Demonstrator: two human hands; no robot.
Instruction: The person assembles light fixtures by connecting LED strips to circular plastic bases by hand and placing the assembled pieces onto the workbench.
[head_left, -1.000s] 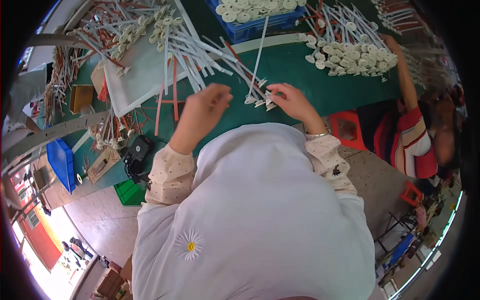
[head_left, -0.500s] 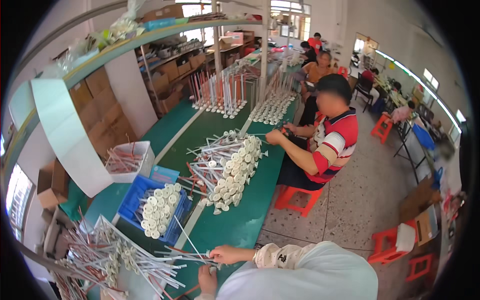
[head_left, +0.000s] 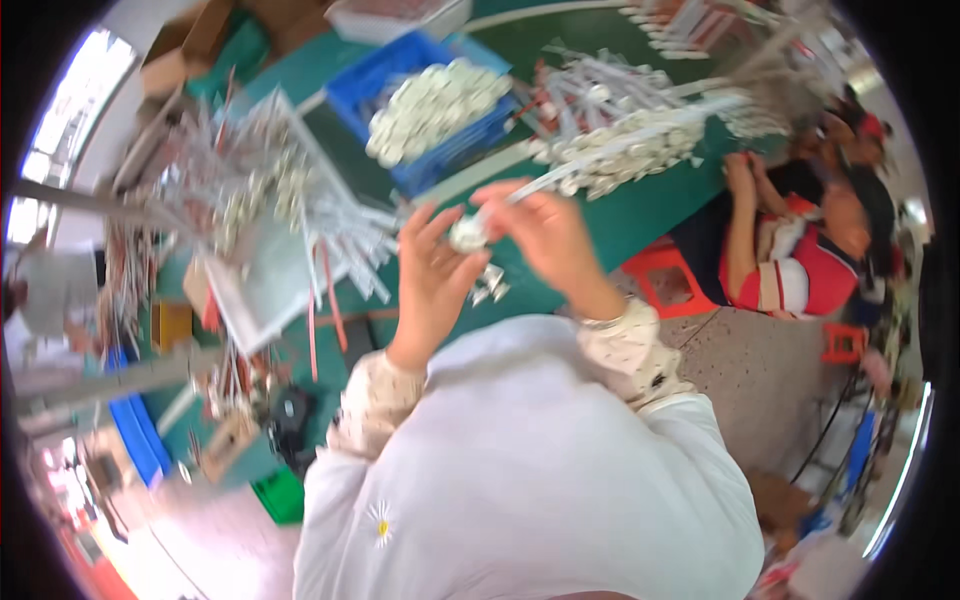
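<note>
Close to my body, both my hands are raised over the near edge of the green table. My right hand [head_left: 548, 238] pinches a long white rod [head_left: 625, 150], blurred by motion, which slants up to the right. A white round cap [head_left: 468, 234] sits between the thumb and forefinger of my left hand [head_left: 432, 280]; its other fingers are spread. Whether the cap is joined to the rod I cannot tell. Below the hands, a few small white caps [head_left: 489, 284] lie on the table.
A blue crate [head_left: 420, 178] full of white round caps stands ahead. Beyond it lies a heap of capped rods [head_left: 620, 140]. At left, a white tray [head_left: 262, 325] holds loose rods. A co-worker [head_left: 800, 270] sits at right by a red stool [head_left: 665, 282].
The view has swung down and to the right. My hands have come up from the table to in front of my body, and the white rod now points up to the right.
</note>
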